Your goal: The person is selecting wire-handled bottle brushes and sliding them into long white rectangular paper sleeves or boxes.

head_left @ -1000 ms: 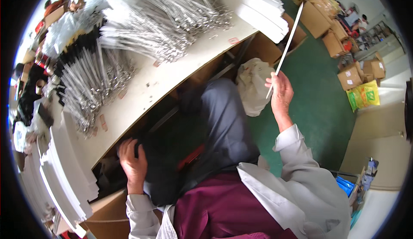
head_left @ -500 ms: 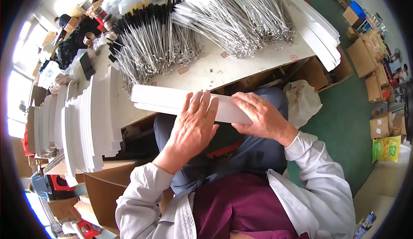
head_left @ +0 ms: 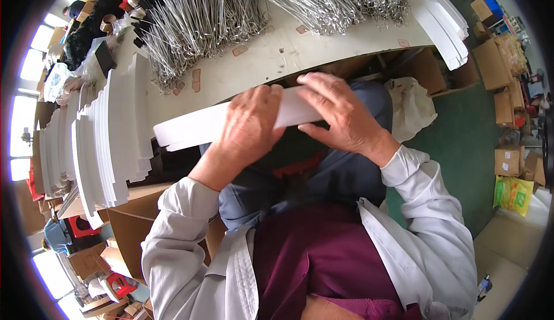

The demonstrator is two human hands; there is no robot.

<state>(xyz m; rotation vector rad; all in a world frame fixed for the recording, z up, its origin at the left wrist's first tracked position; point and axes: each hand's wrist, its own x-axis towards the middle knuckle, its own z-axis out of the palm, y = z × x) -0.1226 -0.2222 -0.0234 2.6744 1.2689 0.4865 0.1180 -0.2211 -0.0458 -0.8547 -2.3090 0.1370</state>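
A long white folded card strip (head_left: 193, 125) is held level above my lap, just off the table's front edge. Its left end shows two layers slightly parted. My left hand (head_left: 249, 119) lies across its middle, fingers over the far edge and thumb beneath the near side. At the strip's right end is my right hand (head_left: 343, 111), its fingers stretched and a little blurred, thumb apart from them; it seems to touch the strip only lightly. On the table beyond lie thin wire brushes (head_left: 196, 26) with looped metal ends and black tips.
More looped wires (head_left: 340, 3) lie in a heap at the table's (head_left: 259, 55) far side. White card strips (head_left: 118, 141) stand stacked at the left, with others (head_left: 438, 26) at the right corner. A cardboard box (head_left: 135, 233) is beside my left arm; a white plastic bag (head_left: 410, 109) hangs past my knee.
The strip has shifted left and tilts up toward its right end. My left hand has closed round its middle, while my right hand's fingers have lifted and straightened.
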